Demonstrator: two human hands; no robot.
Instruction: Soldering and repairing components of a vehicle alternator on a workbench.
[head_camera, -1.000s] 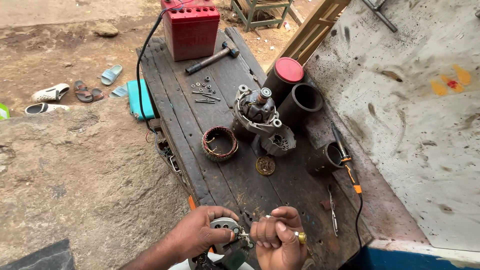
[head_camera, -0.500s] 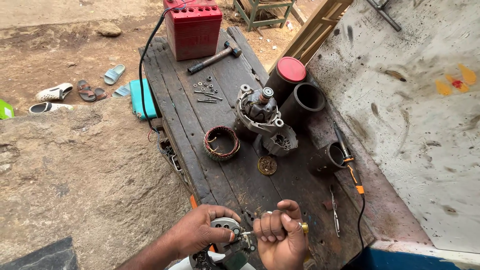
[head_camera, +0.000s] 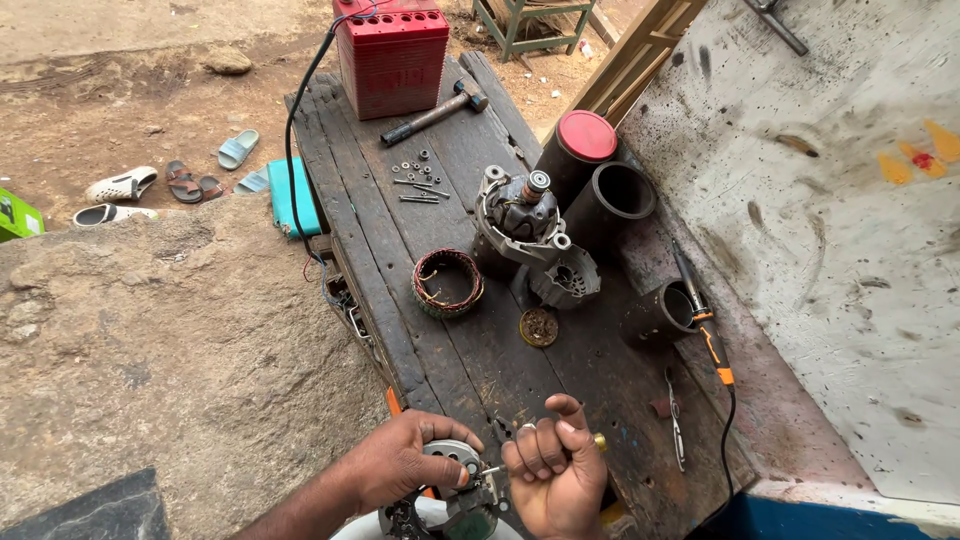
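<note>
Head view, lowest edge: our left hand (head_camera: 405, 462) grips a round metal housing (head_camera: 452, 487), partly cut off by the frame. Our right hand (head_camera: 556, 480) is clenched on a screwdriver, only its yellow butt (head_camera: 599, 440) and thin shaft showing. Farther up the dark plank bench (head_camera: 400, 290) lie a copper-wound stator ring (head_camera: 447, 282), an alternator body (head_camera: 520, 215), a hammer (head_camera: 432, 112) and a red battery (head_camera: 391, 55).

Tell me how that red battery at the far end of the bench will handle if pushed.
The red battery looks blocky and dense, so probably heavy and unlikely to tip. The rough plank bench would likely resist sliding. The black cable at its top may drag.
</note>
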